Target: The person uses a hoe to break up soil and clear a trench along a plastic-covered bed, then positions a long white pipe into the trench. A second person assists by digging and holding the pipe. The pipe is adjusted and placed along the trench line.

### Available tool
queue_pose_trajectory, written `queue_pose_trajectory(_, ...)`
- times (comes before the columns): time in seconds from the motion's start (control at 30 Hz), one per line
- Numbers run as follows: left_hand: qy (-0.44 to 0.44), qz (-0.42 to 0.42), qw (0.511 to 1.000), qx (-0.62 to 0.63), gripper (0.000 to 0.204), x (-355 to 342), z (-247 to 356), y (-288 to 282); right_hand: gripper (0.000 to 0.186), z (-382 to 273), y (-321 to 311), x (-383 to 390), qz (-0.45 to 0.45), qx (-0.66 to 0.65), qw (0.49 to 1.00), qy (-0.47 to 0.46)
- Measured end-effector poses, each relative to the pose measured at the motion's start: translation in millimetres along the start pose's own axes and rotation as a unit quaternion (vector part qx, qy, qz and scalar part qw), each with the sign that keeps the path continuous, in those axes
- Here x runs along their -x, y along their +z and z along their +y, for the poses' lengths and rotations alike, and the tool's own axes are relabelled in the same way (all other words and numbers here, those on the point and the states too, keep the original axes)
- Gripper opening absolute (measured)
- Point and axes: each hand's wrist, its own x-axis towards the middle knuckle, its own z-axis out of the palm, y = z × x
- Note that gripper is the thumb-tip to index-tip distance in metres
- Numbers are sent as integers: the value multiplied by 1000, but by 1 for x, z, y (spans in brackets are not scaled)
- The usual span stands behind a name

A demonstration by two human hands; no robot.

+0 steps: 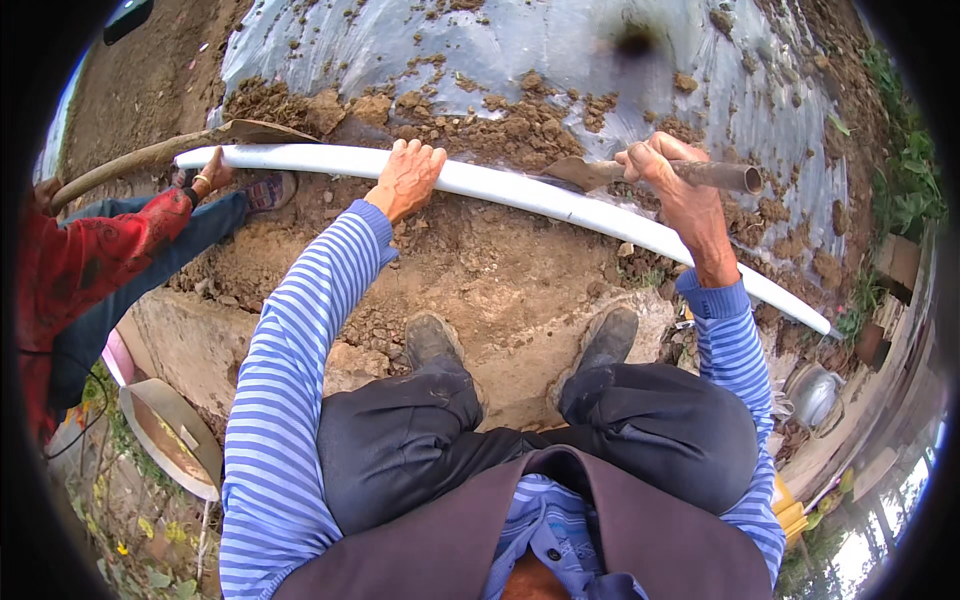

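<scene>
My left hand [406, 178] is closed over a long white pipe [520, 198] that lies crosswise along the edge of a plastic-sheeted soil bed [518, 55]. My right hand [670, 190] is closed around the tubular handle of a short, rusty metal digging tool [728, 175], whose blade [578, 173] sits just behind the pipe, amid loose soil.
A co-worker in red sleeves [120, 250] at left grips the pipe's left end; a long wooden-handled shovel [140, 160] runs beside them. A round bucket [170, 437] sits at lower left, a metal pot [813, 398] at right. My boots stand on a dirt-covered ledge [515, 330].
</scene>
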Motion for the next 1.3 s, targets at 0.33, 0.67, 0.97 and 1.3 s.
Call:
queue_pose_trajectory(0.33, 3, 3, 1000, 6, 23, 8, 4, -3, 47, 11, -2, 18, -20, -49, 998, 38)
queue_pose_trajectory(0.67, 3, 19, 1000, 11, 23, 11, 6, -4, 45, -32, -23, 20, 60, -50, 996, -37)
queue_pose_trajectory(0.97, 5, 3, 1000, -13, 20, 11, 6, -5, 36, 34, -3, 36, -18, -26, 999, -35)
queue_pose_trajectory(1.3, 0, 5, 1000, 9, 26, 10, 5, -1, 35, -13, -36, 26, -21, -54, 996, -69)
